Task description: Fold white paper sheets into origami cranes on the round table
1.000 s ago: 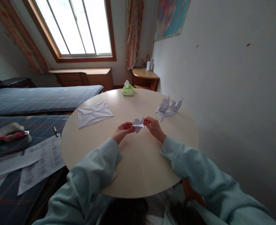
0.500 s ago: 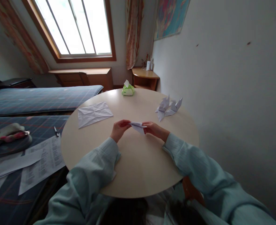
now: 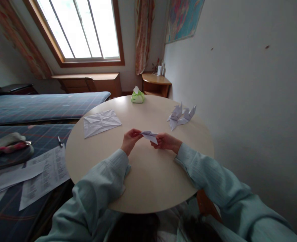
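Note:
A small piece of folded white paper [image 3: 150, 135] is held between my two hands, a little above the middle of the round table [image 3: 151, 178]. My left hand [image 3: 131, 140] pinches its left end between thumb and fingers. On the right end, my right hand [image 3: 166, 140] is closed, with some fingers under the paper. Farther right on the table stand white folded paper figures [image 3: 181, 116] with pointed tips. To the left lies a flat white sheet of paper [image 3: 102, 123], marked with many creases.
A green tissue pack [image 3: 137, 96] sits at the table's far edge. Left of the table, a plaid-covered bed [image 3: 12, 134] holds printed sheets [image 3: 47, 168], a pen [image 3: 60, 141] and a grey-white pouch [image 3: 9, 149]. A white wall [image 3: 251, 101] rises at the right.
The folded paper has tilted, its point now toward my right hand. My right fingers have shifted lower and under it. My left hand has moved slightly right, still pinching.

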Demonstrator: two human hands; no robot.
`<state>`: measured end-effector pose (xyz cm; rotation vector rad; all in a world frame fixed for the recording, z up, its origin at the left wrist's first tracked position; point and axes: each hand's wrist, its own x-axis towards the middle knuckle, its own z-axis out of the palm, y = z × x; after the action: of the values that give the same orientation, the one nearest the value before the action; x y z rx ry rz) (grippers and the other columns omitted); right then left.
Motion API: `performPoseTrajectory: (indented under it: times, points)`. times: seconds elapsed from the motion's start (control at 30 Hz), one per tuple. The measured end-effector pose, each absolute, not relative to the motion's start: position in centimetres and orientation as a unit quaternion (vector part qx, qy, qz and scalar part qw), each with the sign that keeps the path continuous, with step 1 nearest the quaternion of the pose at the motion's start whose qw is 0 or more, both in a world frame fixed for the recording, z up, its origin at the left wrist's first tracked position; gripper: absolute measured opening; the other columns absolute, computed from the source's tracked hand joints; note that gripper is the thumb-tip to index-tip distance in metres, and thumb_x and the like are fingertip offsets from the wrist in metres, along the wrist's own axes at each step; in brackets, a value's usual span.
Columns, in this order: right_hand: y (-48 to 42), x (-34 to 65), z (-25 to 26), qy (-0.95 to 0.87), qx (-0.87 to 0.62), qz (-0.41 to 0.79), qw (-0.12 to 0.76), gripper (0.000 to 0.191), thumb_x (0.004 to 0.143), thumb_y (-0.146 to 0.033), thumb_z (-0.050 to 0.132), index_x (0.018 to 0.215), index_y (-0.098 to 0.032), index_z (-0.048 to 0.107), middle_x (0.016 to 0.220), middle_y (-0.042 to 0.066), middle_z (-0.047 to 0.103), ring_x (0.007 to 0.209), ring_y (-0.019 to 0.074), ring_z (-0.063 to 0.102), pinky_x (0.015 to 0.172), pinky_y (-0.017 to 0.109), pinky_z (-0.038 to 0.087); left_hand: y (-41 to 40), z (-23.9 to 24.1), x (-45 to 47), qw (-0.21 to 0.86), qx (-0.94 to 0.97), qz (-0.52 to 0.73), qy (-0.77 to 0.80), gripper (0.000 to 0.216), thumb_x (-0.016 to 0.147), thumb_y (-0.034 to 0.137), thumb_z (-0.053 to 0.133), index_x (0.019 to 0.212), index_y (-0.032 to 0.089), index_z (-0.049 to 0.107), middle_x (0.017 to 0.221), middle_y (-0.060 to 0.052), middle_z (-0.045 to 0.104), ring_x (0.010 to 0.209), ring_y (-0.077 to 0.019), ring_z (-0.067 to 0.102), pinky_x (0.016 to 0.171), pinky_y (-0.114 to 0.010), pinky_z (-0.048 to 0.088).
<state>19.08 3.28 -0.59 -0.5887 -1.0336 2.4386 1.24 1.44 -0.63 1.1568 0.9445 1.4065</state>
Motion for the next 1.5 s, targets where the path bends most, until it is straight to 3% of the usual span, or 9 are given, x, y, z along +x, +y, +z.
performPoseTrajectory:
  times: [0.3, 0.5, 0.57, 0.7, 0.87, 0.93, 1.07, 1.2, 1.5]
  points:
    - [3.9, 18.6, -0.7, -0.397, -0.314, 0.796, 0.332, 0.024, 0.076, -0.035, 0.046, 0.063, -0.015, 0.045, 0.051, -0.004, 0.039, 0.044, 0.0053, 0.035, 0.042, 0.017, 0.026, 1.1, -1.2, 1.3, 0.605, 0.435, 0.532, 0.402, 0.034, 0.046, 0.029, 0.074, 0.069, 0.013, 0.056, 0.065, 0.002, 0.061, 0.065, -0.0094, 0.057, 0.077, -0.028, 0.042]
    - [3.8, 18.4, -0.6, -0.509, -0.395, 0.547, 0.534, 0.025, 0.063, -0.038, 0.061, 0.066, -0.016, 0.051, 0.054, -0.005, 0.046, 0.046, 0.0054, 0.040, 0.045, 0.019, 0.031, 1.4, -1.3, 1.1, 0.589, 0.405, 0.556, 0.424, 0.034, 0.045, 0.027, 0.075, 0.066, 0.013, 0.053, 0.063, 0.002, 0.060, 0.065, -0.0091, 0.056, 0.075, -0.027, 0.042]
    - [3.7, 18.3, -0.4, -0.549, -0.388, 0.484, 0.560, 0.024, 0.062, -0.037, 0.062, 0.071, -0.017, 0.054, 0.059, -0.004, 0.050, 0.050, 0.0065, 0.043, 0.047, 0.020, 0.033, 1.4, -1.4, 1.2, 0.590, 0.410, 0.548, 0.428, 0.034, 0.045, 0.028, 0.075, 0.066, 0.013, 0.052, 0.063, 0.002, 0.060, 0.064, -0.0090, 0.056, 0.073, -0.026, 0.042]
    - [3.8, 18.2, -0.6, -0.614, -0.396, 0.426, 0.533, 0.023, 0.062, -0.037, 0.062, 0.073, -0.017, 0.059, 0.068, -0.001, 0.057, 0.060, 0.0097, 0.049, 0.054, 0.023, 0.038, 1.2, -1.5, 1.3, 0.599, 0.446, 0.511, 0.424, 0.035, 0.048, 0.028, 0.073, 0.068, 0.012, 0.050, 0.066, 0.000, 0.060, 0.067, -0.0103, 0.057, 0.070, -0.025, 0.042]
    - [4.0, 18.4, -0.9, -0.661, -0.419, 0.344, 0.518, 0.020, 0.067, -0.036, 0.058, 0.069, -0.016, 0.058, 0.070, 0.002, 0.058, 0.065, 0.0128, 0.051, 0.061, 0.026, 0.041, 1.5, -1.0, 0.9, 0.580, 0.480, 0.518, 0.407, 0.051, 0.052, 0.025, 0.071, 0.097, 0.020, 0.048, 0.105, -0.006, 0.055, 0.083, -0.0154, 0.058, 0.070, -0.028, 0.044]
    - [3.8, 18.4, -0.8, -0.683, -0.421, 0.305, 0.513, 0.019, 0.069, -0.036, 0.056, 0.070, -0.017, 0.058, 0.071, 0.002, 0.058, 0.067, 0.0132, 0.051, 0.062, 0.026, 0.041, 1.6, -1.0, 0.7, 0.572, 0.503, 0.511, 0.399, 0.054, 0.053, 0.027, 0.070, 0.101, 0.022, 0.047, 0.110, -0.007, 0.053, 0.086, -0.0169, 0.058, 0.070, -0.028, 0.045]
    - [3.4, 18.3, -0.4, -0.716, -0.416, 0.268, 0.493, 0.019, 0.072, -0.036, 0.054, 0.069, -0.018, 0.058, 0.070, 0.002, 0.058, 0.066, 0.0129, 0.051, 0.062, 0.026, 0.039, 1.8, -1.5, 0.8, 0.566, 0.532, 0.480, 0.409, 0.042, 0.053, 0.033, 0.070, 0.088, 0.015, 0.055, 0.086, -0.007, 0.063, 0.077, -0.0165, 0.059, 0.066, -0.026, 0.045]
    - [2.9, 18.1, -0.2, -0.725, -0.396, 0.298, 0.478, 0.026, 0.075, -0.041, 0.049, 0.074, -0.017, 0.060, 0.074, 0.003, 0.060, 0.069, 0.0136, 0.053, 0.061, 0.025, 0.039, 2.0, -2.2, 0.9, 0.535, 0.544, 0.482, 0.431, 0.033, 0.054, 0.035, 0.069, 0.075, 0.013, 0.057, 0.069, -0.003, 0.063, 0.068, -0.0143, 0.059, 0.062, -0.024, 0.043]
    - [3.0, 18.1, -0.4, -0.741, -0.401, 0.278, 0.462, 0.025, 0.074, -0.040, 0.051, 0.070, -0.018, 0.061, 0.070, 0.002, 0.060, 0.066, 0.0129, 0.052, 0.060, 0.024, 0.038, 2.0, -2.2, 1.1, 0.479, 0.604, 0.477, 0.422, 0.022, 0.060, 0.022, 0.062, 0.081, 0.014, 0.060, 0.076, -0.003, 0.062, 0.073, -0.0136, 0.057, 0.061, -0.021, 0.043]
